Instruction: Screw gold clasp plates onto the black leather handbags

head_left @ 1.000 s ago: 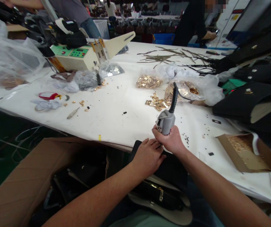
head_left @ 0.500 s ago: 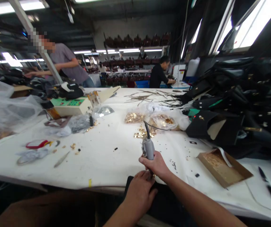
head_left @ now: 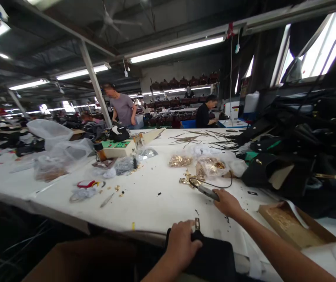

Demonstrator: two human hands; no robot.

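Observation:
My right hand (head_left: 226,203) is wrapped round the end of a grey corded tool (head_left: 207,192), which lies tilted low over the white table, pointing left. My left hand (head_left: 182,241) rests on a black bag piece (head_left: 215,254) at the table's front edge, fingers curled over its upper left part. A small gold metal fitting (head_left: 197,224) stands up from the black piece just right of my left fingertips. Loose gold fittings (head_left: 188,179) lie behind the tool.
Clear bags of gold parts (head_left: 212,166) lie mid-table. An open cardboard box (head_left: 298,227) and a heap of black bags (head_left: 297,156) are at the right. A green-topped machine (head_left: 119,147) stands left of centre. Two people (head_left: 123,107) are farther back.
My right hand has moved the tool up and right, away from my left hand, and tipped it from upright to nearly flat. The gold fitting now shows. The camera view has tilted up and turned left.

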